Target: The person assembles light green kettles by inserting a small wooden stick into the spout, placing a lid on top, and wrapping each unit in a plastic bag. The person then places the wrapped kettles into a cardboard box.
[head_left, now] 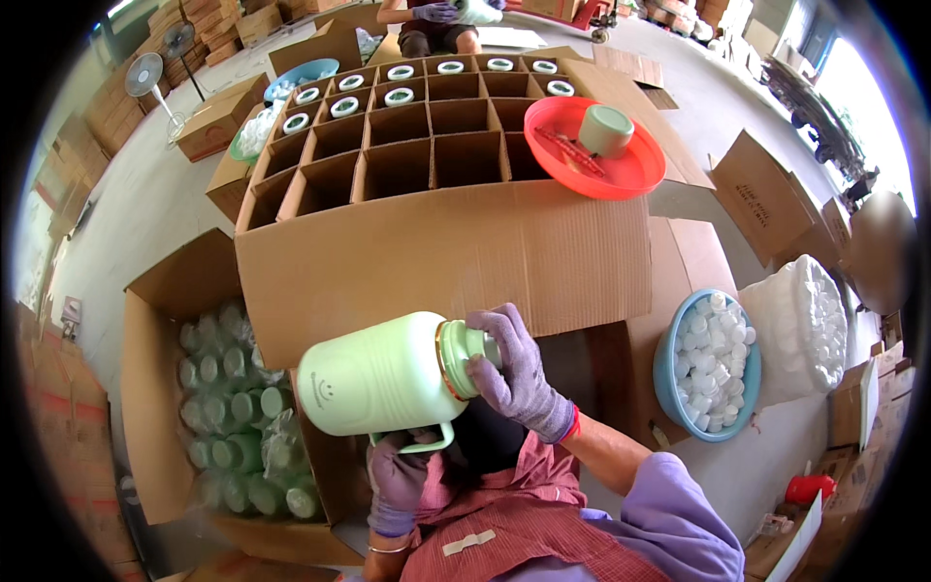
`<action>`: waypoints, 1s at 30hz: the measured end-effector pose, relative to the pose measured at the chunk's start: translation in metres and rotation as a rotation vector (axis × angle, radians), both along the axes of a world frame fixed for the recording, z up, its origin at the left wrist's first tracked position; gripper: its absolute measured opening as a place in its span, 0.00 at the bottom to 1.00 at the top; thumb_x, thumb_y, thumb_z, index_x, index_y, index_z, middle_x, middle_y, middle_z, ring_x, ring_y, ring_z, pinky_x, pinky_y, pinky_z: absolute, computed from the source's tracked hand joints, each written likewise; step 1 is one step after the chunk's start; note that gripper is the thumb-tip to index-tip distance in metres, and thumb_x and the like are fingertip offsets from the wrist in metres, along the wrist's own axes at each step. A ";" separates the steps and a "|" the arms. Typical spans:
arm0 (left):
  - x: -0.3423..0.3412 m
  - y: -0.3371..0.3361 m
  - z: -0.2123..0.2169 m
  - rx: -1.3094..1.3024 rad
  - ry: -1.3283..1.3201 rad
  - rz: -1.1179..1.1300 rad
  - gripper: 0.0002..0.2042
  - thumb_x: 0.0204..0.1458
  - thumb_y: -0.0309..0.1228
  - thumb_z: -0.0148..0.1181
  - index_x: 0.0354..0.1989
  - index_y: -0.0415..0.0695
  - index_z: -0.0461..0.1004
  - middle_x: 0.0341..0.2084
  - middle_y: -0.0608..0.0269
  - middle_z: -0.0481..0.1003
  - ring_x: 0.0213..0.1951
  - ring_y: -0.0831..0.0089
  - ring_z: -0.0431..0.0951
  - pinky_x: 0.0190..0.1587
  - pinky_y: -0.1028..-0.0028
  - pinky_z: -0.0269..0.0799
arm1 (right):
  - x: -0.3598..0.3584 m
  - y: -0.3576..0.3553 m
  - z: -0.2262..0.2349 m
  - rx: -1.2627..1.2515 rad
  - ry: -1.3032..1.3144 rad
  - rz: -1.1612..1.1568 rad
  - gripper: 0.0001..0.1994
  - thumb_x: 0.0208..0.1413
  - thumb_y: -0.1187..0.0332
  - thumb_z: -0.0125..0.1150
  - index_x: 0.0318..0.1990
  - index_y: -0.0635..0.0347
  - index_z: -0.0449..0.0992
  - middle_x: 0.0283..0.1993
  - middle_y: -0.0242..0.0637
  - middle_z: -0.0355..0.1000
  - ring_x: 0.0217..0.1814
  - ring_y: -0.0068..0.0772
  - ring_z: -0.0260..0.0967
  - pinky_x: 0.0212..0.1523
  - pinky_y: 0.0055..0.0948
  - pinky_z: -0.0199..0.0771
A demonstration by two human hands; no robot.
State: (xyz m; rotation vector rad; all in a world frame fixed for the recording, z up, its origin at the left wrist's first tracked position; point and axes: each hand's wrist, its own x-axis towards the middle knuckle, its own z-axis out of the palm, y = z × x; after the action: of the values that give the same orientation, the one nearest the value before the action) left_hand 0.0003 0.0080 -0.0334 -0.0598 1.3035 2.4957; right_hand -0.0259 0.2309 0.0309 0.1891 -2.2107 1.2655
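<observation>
A large pale green water jug (pixel 373 373) with a smiling face on its side lies tilted nearly level in front of my chest, its mouth end toward the right. My left hand (pixel 398 475), in a grey glove, is closed round the jug from below, beside its handle (pixel 427 441); some of its fingers are hidden. My gloved right hand (pixel 519 373) grips the green neck end, thumb and fingers on either side. Whether that end is a lid or the bare neck I cannot tell. An orange-gold ring (pixel 448 361) runs round the jug below it.
Ahead stands a divided carton (pixel 436 252), with several green-rimmed jugs in its far cells. A red basin (pixel 645 175) holding a green cup sits on its right corner. On the left, an open box (pixel 150 407) contains bagged green lids; on the right, a blue basin (pixel 669 388) holds white caps. Another person sits beyond.
</observation>
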 end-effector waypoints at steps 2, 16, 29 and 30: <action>-0.007 0.007 0.016 0.324 -0.199 0.060 0.14 0.61 0.32 0.41 0.40 0.33 0.72 0.37 0.57 0.74 0.38 0.67 0.74 0.47 0.66 0.73 | -0.009 0.017 0.017 0.002 -0.044 0.181 0.28 0.52 0.58 0.60 0.55 0.70 0.67 0.50 0.53 0.64 0.50 0.54 0.64 0.52 0.45 0.67; -0.015 -0.002 0.034 0.659 -0.095 0.021 0.13 0.62 0.35 0.46 0.43 0.39 0.72 0.38 0.60 0.76 0.43 0.67 0.78 0.52 0.60 0.77 | -0.168 0.289 0.104 0.808 -0.223 -0.792 0.41 0.44 0.49 0.71 0.67 0.39 0.61 0.56 0.59 0.62 0.61 0.62 0.60 0.56 0.53 0.68; -0.024 -0.071 -0.001 -0.448 0.603 0.172 0.12 0.60 0.24 0.46 0.50 0.32 0.68 0.48 0.51 0.74 0.51 0.59 0.74 0.54 0.63 0.72 | -0.034 0.001 0.002 -0.078 0.076 0.598 0.47 0.42 0.58 0.77 0.66 0.55 0.51 0.63 0.51 0.52 0.66 0.49 0.54 0.64 0.47 0.59; -0.024 -0.076 0.004 -0.997 0.901 0.281 0.13 0.58 0.21 0.48 0.51 0.33 0.68 0.49 0.51 0.73 0.53 0.58 0.73 0.56 0.61 0.70 | -0.030 -0.010 -0.003 -0.380 -0.134 0.570 0.47 0.46 0.55 0.74 0.68 0.56 0.48 0.66 0.45 0.52 0.69 0.44 0.51 0.67 0.43 0.55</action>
State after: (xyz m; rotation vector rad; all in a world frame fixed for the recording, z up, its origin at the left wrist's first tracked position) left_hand -0.0241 -0.0676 -0.0292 0.7665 2.9400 1.7768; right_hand -0.0559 0.2211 0.0274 0.6300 -2.0394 2.0276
